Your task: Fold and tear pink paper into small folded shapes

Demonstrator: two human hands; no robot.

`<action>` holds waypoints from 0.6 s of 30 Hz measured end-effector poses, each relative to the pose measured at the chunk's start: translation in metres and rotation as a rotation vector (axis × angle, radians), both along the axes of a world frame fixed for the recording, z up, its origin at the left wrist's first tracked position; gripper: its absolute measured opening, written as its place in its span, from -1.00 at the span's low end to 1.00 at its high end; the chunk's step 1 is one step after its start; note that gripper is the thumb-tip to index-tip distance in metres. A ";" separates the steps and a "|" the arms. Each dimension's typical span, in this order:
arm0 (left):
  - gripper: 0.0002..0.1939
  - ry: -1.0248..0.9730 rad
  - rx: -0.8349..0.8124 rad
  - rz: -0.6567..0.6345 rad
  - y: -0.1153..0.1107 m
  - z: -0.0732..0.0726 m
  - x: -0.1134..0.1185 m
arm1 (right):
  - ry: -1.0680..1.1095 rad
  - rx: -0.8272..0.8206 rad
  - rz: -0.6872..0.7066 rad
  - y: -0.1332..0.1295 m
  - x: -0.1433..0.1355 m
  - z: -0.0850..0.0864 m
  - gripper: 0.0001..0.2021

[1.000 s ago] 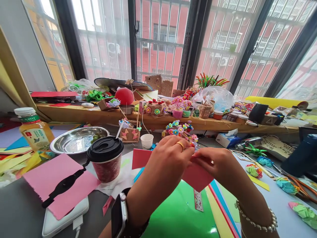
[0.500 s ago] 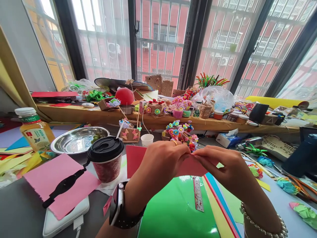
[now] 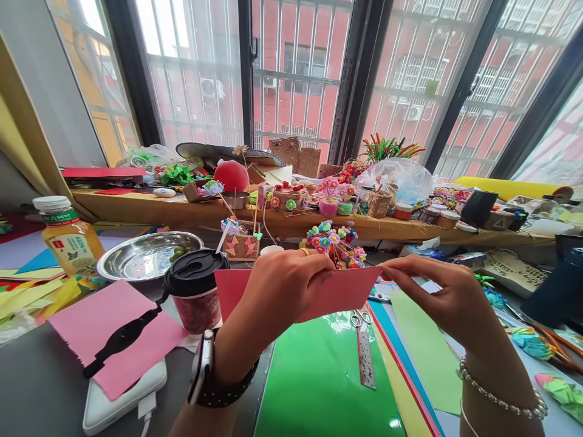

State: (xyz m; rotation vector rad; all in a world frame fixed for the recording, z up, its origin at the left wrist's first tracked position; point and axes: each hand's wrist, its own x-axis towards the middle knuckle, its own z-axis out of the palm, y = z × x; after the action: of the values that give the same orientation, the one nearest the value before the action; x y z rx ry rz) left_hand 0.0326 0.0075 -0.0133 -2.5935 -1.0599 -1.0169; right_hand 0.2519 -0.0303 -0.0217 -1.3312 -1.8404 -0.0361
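A pink strip of paper point(image 3: 339, 294) is held up level above a glossy green sheet point(image 3: 319, 376). My left hand point(image 3: 286, 285) pinches its upper edge near the middle, covering part of the strip. At the strip's upper right corner, the thumb and forefinger of my right hand point(image 3: 432, 285) close on the paper. Below the strip, scissors point(image 3: 361, 317) and a patterned ruler point(image 3: 365, 358) lie on the green sheet. Sheets of coloured paper, among them a light green one point(image 3: 421, 346), spread under my right forearm.
To the left stand a lidded coffee cup point(image 3: 195, 303), a metal plate point(image 3: 122, 258) with green fruit and a drink bottle point(image 3: 68, 237). A pink sheet point(image 3: 146, 328) overlaps a white power bank point(image 3: 125, 394). Crocheted flowers point(image 3: 328, 237) stand behind my hands. A dark bottle point(image 3: 558, 285) is at the right.
My right hand has moved right, away from my left hand, to the strip's corner. My left hand has shifted slightly left, and more of the strip and the scissors show.
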 end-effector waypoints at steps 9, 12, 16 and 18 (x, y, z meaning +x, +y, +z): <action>-0.85 0.006 -0.025 -0.071 -0.003 0.002 0.000 | -0.077 -0.041 0.216 0.007 -0.020 -0.004 -0.88; -0.87 0.051 -0.039 -0.093 -0.007 0.001 0.005 | -0.141 -0.053 0.235 0.006 -0.028 -0.006 -0.85; -0.82 0.154 -0.072 -0.082 -0.011 -0.002 0.012 | -0.194 -0.046 0.223 0.002 -0.032 -0.009 -0.83; -0.80 0.189 -0.071 -0.054 -0.012 -0.003 0.012 | -0.206 -0.052 0.224 0.001 -0.032 -0.009 -0.82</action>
State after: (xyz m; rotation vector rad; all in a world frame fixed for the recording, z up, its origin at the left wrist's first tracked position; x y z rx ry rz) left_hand 0.0449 -0.0046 -0.0160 -2.7233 -1.0016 -0.7381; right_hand 0.2197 -0.0291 -0.0312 -1.1843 -2.1692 -0.0072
